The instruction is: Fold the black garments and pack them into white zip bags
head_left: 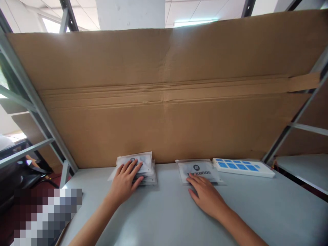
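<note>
My left hand (124, 181) lies with fingers spread on a small pile of frosted zip bags (147, 164) at the back of the table, left of the middle. A dark round logo shows partly between its fingers on the top bag. To the right, another frosted zip bag (184, 167) printed "ROCKBROS" lies flat, and the fingertips of my right hand (203, 194) rest on its front edge. That hand is open too, with the thumb apart. What is inside the bags cannot be made out.
A white power strip (243, 167) with blue sockets lies just right of the single bag. Behind the grey table (164, 212) stands a tall cardboard panel (164, 130). Grey metal posts (43, 109) frame both sides. A blurred-out patch (51, 215) covers the lower left.
</note>
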Available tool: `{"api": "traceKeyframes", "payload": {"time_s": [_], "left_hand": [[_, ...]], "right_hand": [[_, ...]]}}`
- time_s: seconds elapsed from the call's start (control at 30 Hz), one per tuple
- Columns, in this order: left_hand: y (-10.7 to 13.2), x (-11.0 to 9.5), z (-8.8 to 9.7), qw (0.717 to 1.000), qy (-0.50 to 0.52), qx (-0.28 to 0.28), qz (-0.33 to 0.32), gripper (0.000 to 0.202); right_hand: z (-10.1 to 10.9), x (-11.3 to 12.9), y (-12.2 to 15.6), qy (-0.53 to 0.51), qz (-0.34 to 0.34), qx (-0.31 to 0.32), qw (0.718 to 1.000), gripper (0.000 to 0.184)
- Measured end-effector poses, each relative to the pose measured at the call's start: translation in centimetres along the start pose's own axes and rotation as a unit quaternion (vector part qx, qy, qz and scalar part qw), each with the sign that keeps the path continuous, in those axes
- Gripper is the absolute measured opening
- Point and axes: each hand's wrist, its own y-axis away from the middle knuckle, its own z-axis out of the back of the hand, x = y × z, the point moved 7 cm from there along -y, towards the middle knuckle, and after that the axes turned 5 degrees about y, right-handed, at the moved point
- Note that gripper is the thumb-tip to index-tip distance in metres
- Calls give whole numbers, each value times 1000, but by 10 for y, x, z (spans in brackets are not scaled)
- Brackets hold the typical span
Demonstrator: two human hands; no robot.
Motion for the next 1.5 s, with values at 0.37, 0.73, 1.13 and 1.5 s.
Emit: {"api": "traceKeyframes", "payload": {"time_s": [0.37,0.73,1.13,1.5], "left_hand": [[-1,8,-21,999,26,39,18,53],[17,-9,16,1000,22,-14,-6,49],[34,-92,4,936,308,168,-17,16],[46,-75,-13,848,473,196,135,29]], "right_hand": [[18,59,15,-6,67,53,996,30],[-1,3,2,-23,-6,26,999,48],[20,34,11,-132,9,107,985,33],[21,78,17,-334,22,235,912,36]]}}
